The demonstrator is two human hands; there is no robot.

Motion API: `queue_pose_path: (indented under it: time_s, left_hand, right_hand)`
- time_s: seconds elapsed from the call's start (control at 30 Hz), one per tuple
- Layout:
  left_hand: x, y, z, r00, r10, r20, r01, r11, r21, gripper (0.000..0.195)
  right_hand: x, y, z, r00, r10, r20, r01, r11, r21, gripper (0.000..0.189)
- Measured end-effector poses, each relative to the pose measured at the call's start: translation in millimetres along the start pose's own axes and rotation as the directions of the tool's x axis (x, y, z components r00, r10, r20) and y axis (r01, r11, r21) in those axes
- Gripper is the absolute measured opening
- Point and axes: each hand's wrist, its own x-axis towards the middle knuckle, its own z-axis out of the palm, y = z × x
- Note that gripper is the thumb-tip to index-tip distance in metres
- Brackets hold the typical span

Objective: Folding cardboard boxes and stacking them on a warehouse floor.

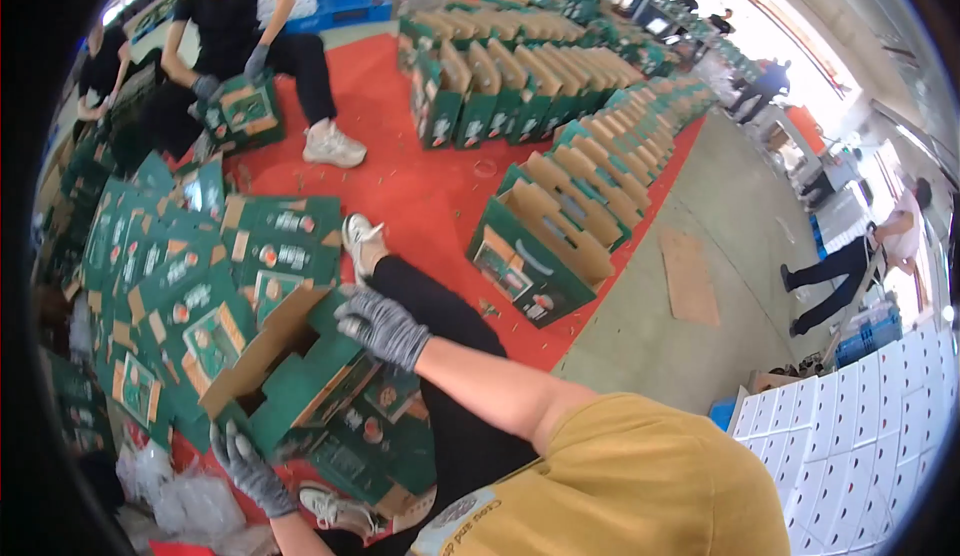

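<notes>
A green cardboard carton (311,376) with a brown inside stands tilted before me, its top flaps raised and partly folded. My right hand (382,325), in a grey knitted glove, has its fingers bent over the carton's far-right end. At the opposite lower corner is my left hand (251,472), gloved the same way, fingers spread against the edge; whether it grips cannot be made out. Flat green carton blanks (169,286) with printed fruit pictures lie heaped beyond the carton. More printed green cardboard (367,436) lies under it, between my legs.
Rows of set-up green cartons (540,248) stand on the red floor covering (375,173). A co-worker (225,38) sits opposite, gloved hands on another carton (247,110). Clear plastic bags (199,503) lie by my left hand. White boxes (847,436) are stacked behind me; a flat cardboard sheet (688,277) lies on the floor.
</notes>
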Motion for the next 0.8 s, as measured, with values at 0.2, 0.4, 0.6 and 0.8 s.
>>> queue_pose_path:
  time_s: [0.2,0.4,0.6,0.8]
  left_hand:
    - [14,-48,6,0.895,-0.424,0.14,0.442,0.802,-0.402,0.057]
    - [23,-21,-9,0.957,-0.194,0.217,0.283,0.793,-0.539,0.052]
    - [33,3,3,0.958,0.063,0.28,0.106,0.828,-0.55,0.053]
    - [32,11,-13,0.801,-0.188,0.569,0.511,0.709,-0.485,0.068]
  right_hand:
    - [8,21,-5,0.916,0.381,0.126,-0.401,0.885,0.235,0.045]
    - [29,2,-5,0.909,0.283,0.305,-0.364,0.896,0.254,0.052]
    - [26,23,1,0.911,0.38,0.163,-0.404,0.734,0.546,0.034]
    - [36,7,-21,0.885,0.174,0.433,-0.253,0.958,0.132,0.055]
